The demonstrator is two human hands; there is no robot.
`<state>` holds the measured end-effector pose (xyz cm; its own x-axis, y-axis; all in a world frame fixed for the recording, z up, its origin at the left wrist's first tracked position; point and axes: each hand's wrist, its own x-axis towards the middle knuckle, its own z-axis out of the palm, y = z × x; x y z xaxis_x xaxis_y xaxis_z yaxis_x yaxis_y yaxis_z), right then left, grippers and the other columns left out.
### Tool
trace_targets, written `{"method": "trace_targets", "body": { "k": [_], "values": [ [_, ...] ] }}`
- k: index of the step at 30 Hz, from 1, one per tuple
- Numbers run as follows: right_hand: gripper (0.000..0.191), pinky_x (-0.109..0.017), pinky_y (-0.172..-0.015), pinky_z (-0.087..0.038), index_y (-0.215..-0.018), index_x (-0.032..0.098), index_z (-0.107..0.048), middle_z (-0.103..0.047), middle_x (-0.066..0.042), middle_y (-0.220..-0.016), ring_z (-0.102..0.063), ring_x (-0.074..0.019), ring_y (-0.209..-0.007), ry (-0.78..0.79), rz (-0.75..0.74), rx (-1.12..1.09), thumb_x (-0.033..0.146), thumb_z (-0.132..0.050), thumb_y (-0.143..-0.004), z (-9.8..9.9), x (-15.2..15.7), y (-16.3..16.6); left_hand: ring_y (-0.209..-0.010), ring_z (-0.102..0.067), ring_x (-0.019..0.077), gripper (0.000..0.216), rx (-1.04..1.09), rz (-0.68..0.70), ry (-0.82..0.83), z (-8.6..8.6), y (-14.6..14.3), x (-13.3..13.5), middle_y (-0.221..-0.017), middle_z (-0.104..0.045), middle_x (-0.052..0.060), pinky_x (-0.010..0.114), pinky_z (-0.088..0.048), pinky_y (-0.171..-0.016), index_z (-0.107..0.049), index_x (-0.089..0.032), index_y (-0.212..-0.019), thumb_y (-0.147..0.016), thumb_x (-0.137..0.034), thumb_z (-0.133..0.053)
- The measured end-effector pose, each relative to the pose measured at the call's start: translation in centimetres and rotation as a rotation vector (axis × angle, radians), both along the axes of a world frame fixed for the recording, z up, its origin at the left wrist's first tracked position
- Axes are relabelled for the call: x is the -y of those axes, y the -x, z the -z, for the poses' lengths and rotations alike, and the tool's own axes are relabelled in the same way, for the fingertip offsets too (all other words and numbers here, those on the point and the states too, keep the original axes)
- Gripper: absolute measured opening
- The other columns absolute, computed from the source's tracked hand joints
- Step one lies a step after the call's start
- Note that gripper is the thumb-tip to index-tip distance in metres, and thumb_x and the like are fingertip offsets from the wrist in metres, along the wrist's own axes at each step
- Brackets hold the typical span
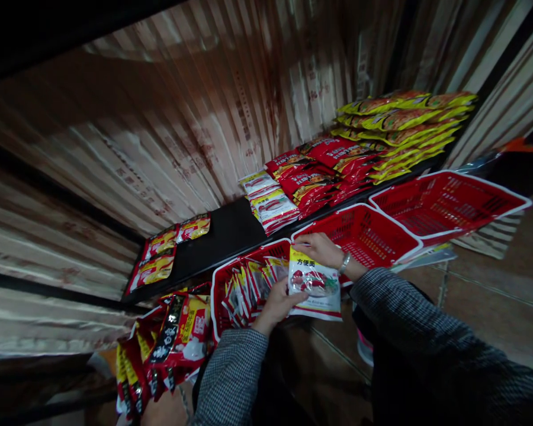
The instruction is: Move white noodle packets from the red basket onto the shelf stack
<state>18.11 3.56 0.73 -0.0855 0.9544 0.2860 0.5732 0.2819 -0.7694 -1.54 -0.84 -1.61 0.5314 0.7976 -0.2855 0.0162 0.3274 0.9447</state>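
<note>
My left hand (278, 305) and my right hand (322, 249) both grip one white-and-yellow instant noodle packet (315, 287), its printed front turned up. The left fingers and thumb hold its left edge; the right hand pinches its top. Just beyond and left of it, a red basket (214, 302) with a white rim contains several similar packets (249, 287) standing on edge. More white-and-yellow packets (275, 207) lie stacked on the black shelf (235, 228) ahead. What lies under the held packet is hidden.
Red noodle packets (311, 177) and a tall pile of yellow ones (400, 121) fill the shelf's right side. Two more red baskets (359, 228) (448, 201) stand along its front. At lower left, another person's hand (166, 408) is near large red noodle bags (182, 328). Pleated curtains (204, 112) hang behind.
</note>
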Motion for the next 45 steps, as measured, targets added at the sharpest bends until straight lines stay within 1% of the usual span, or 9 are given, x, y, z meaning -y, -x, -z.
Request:
{"method": "trace_targets", "body": {
  "k": [6,10,16,20,25,27,33,39,45],
  "values": [
    [0.019,-0.029,-0.062,-0.043,-0.073,0.025,-0.074,-0.073,-0.002,-0.069,-0.063,-0.0186,-0.062,-0.04,0.158,-0.163,0.043,-0.068,-0.075,0.1,-0.5,-0.1,-0.075,-0.065,0.0193,0.044,0.012,-0.045,0.051,0.0,-0.4,0.1,-0.083,-0.072,0.005,0.032,-0.049,-0.077,-0.069,-0.014,-0.09,-0.053,-0.031,-0.085],
    [0.02,-0.029,-0.062,-0.042,-0.074,0.024,-0.074,-0.073,-0.002,-0.07,-0.063,-0.0188,-0.063,-0.019,0.21,-0.079,0.042,-0.065,-0.077,0.0,-0.3,0.0,-0.073,-0.065,0.0195,0.046,0.018,-0.03,0.09,0.1,-0.8,0.4,-0.079,-0.071,0.004,0.033,-0.05,-0.077,-0.07,-0.013,-0.089,-0.051,-0.035,-0.085],
    [0.025,-0.036,-0.077,-0.047,-0.092,0.022,-0.072,-0.073,-0.007,-0.086,-0.066,-0.0235,-0.081,-0.067,0.201,-0.027,0.04,-0.06,-0.081,-0.2,-0.4,-0.9,-0.072,-0.068,0.0212,0.046,0.046,-0.104,0.085,-0.3,0.0,0.1,-0.076,-0.073,0.006,0.035,-0.051,-0.076,-0.068,-0.012,-0.086,-0.051,-0.036,-0.085],
    [0.04,-0.04,-0.087,-0.047,-0.105,0.021,-0.068,-0.071,-0.009,-0.101,-0.064,-0.0251,-0.095,-0.056,0.317,-0.284,0.046,-0.067,-0.073,-0.1,-0.5,-2.4,-0.081,-0.069,0.0235,0.054,0.132,-0.248,0.068,-1.3,0.9,-0.5,-0.083,-0.074,0.006,0.039,-0.051,-0.084,-0.066,-0.014,-0.101,-0.053,-0.033,-0.085],
    [0.038,-0.035,-0.077,-0.053,-0.085,0.019,-0.071,-0.073,-0.007,-0.09,-0.067,-0.021,-0.083,0.353,0.042,-0.781,0.053,-0.069,-0.07,0.5,0.1,-1.6,-0.09,-0.069,0.0249,0.062,0.205,-0.342,0.098,-1.8,1.2,-0.9,-0.09,-0.074,0.007,0.04,-0.051,-0.087,-0.063,-0.016,-0.109,-0.053,-0.029,-0.085],
    [0.036,-0.033,-0.075,-0.054,-0.081,0.018,-0.072,-0.074,-0.006,-0.087,-0.068,-0.0191,-0.078,0.433,-0.037,-0.918,0.051,-0.073,-0.066,0.7,0.4,-0.9,-0.09,-0.068,0.0249,0.062,0.215,-0.349,0.11,-1.7,1.1,-0.9,-0.092,-0.073,0.007,0.041,-0.051,-0.087,-0.063,-0.017,-0.109,-0.052,-0.029,-0.086],
    [0.035,-0.034,-0.071,-0.054,-0.074,0.018,-0.073,-0.074,-0.003,-0.075,-0.068,-0.0192,-0.069,0.4,-0.01,-1.056,0.048,-0.08,-0.058,1.2,0.5,-0.3,-0.097,-0.066,0.0243,0.064,0.209,-0.378,0.122,-1.4,0.7,-0.5,-0.103,-0.071,0.008,0.038,-0.049,-0.091,-0.063,-0.018,-0.109,-0.05,-0.024,-0.086],
    [0.037,-0.036,-0.074,-0.054,-0.073,0.018,-0.072,-0.075,-0.004,-0.076,-0.069,-0.0221,-0.074,0.376,0.011,-1.038,0.052,-0.077,-0.06,1.7,0.1,-0.2,-0.096,-0.067,0.0262,0.075,0.198,-0.32,0.132,-0.8,0.6,-0.7,-0.095,-0.073,0.007,0.041,-0.05,-0.091,-0.061,-0.016,-0.113,-0.043,-0.016,-0.088],
    [0.036,-0.037,-0.077,-0.056,-0.079,0.018,-0.07,-0.075,-0.007,-0.084,-0.071,-0.0247,-0.081,0.434,0.015,-1.079,0.051,-0.074,-0.065,2.2,-0.7,-0.4,-0.091,-0.068,0.026,0.072,0.165,-0.265,0.136,-0.5,0.4,-0.8,-0.09,-0.074,0.006,0.042,-0.05,-0.089,-0.063,-0.015,-0.109,-0.042,-0.016,-0.088]
  ]
}}
